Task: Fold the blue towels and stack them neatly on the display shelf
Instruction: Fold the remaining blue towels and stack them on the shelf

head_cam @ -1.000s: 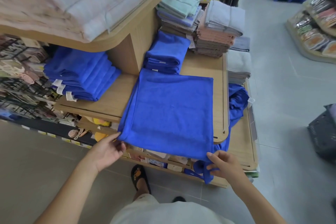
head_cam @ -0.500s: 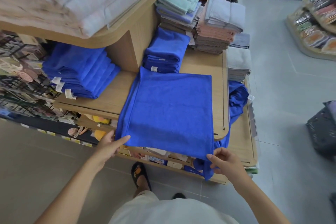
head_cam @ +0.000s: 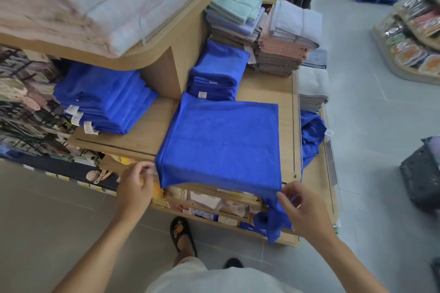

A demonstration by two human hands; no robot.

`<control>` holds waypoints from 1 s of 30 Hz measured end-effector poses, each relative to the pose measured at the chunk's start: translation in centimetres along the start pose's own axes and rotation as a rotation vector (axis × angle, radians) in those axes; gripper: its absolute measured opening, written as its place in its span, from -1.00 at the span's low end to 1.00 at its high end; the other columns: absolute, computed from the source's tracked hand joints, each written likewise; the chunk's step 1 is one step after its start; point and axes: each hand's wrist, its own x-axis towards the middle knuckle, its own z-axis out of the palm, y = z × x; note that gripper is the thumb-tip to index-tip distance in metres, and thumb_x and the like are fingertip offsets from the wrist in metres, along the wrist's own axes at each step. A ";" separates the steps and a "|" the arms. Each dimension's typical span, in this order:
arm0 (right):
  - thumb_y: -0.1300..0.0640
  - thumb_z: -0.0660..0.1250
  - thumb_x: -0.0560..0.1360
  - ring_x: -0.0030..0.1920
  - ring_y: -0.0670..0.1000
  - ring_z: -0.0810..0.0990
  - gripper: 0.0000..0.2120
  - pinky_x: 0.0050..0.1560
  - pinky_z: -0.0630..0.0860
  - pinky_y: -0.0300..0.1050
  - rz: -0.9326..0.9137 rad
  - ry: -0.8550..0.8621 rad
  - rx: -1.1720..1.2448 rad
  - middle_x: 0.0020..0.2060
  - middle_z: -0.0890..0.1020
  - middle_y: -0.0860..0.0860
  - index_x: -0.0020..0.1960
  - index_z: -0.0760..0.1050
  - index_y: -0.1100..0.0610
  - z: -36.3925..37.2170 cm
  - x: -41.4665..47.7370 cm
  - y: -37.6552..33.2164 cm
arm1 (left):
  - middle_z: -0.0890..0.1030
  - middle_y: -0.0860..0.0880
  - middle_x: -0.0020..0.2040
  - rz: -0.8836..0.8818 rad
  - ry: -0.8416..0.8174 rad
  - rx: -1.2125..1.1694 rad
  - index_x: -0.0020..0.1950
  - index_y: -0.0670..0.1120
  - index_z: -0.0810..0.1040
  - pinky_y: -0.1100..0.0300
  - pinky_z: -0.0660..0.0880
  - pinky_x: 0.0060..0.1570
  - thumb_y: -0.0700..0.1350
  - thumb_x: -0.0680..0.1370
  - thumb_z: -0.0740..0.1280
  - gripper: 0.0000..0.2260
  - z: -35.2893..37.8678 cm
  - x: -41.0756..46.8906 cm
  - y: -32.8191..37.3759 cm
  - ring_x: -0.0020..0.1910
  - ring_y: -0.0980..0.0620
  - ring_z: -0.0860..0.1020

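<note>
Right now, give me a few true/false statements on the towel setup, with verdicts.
1. The left hand and right hand pinch the near corners of the flat blue towel. True.
2. That towel lies on the floor. False: it lies on the wooden shelf.
3. A folded blue towel stack sits behind it. True.
4. Every blue towel in view is folded. False: the crumpled blue towel lies bunched at the shelf's right side.
</note>
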 end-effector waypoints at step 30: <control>0.10 0.24 0.67 0.24 0.25 0.56 -0.56 0.17 0.49 0.03 0.126 -0.268 -0.512 0.38 0.48 0.25 0.50 0.36 0.22 0.0 30.3 -4.7 | 0.52 -0.16 0.33 -0.053 -0.413 0.399 0.29 -0.06 0.55 -0.04 0.43 0.32 0.25 0.61 0.20 -0.54 4.2 21.6 7.1 0.33 -0.18 0.48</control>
